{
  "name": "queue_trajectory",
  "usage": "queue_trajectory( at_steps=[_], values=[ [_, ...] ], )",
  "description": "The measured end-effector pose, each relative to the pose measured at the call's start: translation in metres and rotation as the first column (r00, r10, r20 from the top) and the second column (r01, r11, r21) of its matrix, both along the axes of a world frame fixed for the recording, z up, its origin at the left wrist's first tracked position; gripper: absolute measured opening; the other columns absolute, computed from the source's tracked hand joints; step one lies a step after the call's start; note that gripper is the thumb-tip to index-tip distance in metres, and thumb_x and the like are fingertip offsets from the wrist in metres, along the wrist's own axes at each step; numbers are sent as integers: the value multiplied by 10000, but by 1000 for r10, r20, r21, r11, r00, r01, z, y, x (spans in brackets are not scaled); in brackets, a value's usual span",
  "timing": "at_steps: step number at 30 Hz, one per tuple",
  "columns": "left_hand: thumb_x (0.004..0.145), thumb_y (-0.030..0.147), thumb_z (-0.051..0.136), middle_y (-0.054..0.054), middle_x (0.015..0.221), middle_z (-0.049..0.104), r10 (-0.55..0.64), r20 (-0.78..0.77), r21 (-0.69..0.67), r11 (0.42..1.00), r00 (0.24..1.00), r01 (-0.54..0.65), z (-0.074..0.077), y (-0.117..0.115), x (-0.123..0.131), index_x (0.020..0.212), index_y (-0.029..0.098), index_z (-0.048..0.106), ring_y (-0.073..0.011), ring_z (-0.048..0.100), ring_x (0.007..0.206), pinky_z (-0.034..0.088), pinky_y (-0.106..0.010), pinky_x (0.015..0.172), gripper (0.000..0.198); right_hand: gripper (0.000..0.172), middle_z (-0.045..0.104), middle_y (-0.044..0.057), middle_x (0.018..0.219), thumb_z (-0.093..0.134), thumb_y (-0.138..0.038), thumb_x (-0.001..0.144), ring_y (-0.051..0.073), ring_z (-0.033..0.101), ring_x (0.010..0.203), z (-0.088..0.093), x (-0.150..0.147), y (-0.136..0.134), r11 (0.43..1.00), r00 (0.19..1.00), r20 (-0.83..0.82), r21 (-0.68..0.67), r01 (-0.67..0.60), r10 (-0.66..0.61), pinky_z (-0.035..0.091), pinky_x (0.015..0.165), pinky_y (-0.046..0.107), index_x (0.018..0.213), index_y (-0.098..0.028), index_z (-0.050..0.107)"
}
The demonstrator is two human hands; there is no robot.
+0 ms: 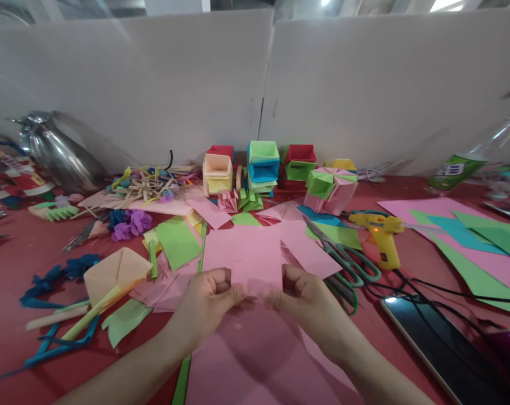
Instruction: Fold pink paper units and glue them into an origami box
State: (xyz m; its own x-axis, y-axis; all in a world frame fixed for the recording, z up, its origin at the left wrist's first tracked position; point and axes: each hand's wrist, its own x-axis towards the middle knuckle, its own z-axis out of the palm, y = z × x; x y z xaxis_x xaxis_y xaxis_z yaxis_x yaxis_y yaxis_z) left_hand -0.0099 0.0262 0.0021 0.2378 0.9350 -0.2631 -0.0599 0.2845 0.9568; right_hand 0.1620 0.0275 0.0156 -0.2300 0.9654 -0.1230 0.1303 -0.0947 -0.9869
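head view, centre of the frame: the left hand (213, 297) and the right hand (304, 297) hold a small rectangular piece of pink paper (257, 274) between them, above a larger flat sheet of pink paper (255, 365) at the lower middle. the left thumb and forefinger are closed in a pinch on the piece's left edge; the right thumb and forefinger pinch its lower right side. the other fingers curl under, and how they bear on the paper cannot be told.

the step in hand looks like folding or lining up this piece, with both thumbs set near its lower edge; whether a crease is already in it is too blurred to tell. the next move seems to call for even tension, edges kept square and a thumb run along any fold. the scissors with grey-green handles (338, 251) and the yellow plastic glue gun (380, 232) lie right of centre, apart from the fingers.
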Motion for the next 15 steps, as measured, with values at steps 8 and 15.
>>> queue_trajectory(
  at_steps=[8,15],
  values=[
    [696,427,678,-86,730,722,-36,36,-38,999,999,37,-1,-2,1,718,123,622,-175,682,681,515,-249,606,309,188,541,-30,563,681,-310,668,105,472,546,3,-2,-1,999,999,43,-19,29,-28,358,522,224,688,-148,586],
    [720,455,646,-47,683,686,-15,78,-14,1000,997,17,4,-3,-1,700,123,641,-184,652,693,510,-271,641,332,174,570,-12,601,663,-309,700,109,498,551,-2,-3,-3,998,998,35,-45,-49,50,393,521,224,721,-147,602]
  ],
)
